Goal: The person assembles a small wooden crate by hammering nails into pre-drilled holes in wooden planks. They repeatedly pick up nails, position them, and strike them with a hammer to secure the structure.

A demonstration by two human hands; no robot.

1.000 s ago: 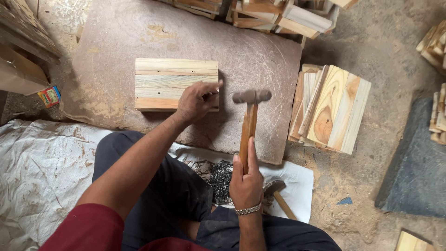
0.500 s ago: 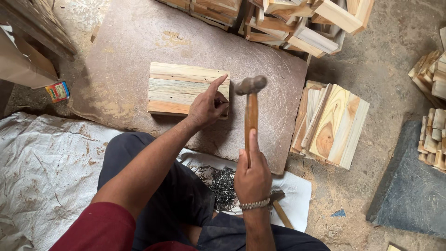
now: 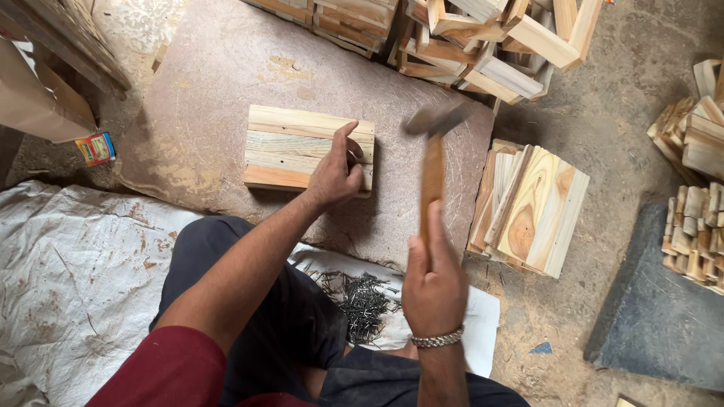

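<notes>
Left hand (image 3: 335, 175) rests on right end of wood panel (image 3: 290, 147), fingers pinching, nail not discernible. Right hand (image 3: 432, 280) fist-wrapped on hammer (image 3: 433, 162), handle pointing away, head raised just right of panel.

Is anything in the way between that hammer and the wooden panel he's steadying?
Only his own left hand: it rests on the wooden panel's right end, fingers pinched, below the raised hammer held by the right hand. Otherwise nothing visible lies between.

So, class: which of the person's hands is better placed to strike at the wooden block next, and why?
Right hand: it grips the hammer, raised beside the wooden block. Left hand rests on the block's right end, fingers pinched together.
</notes>
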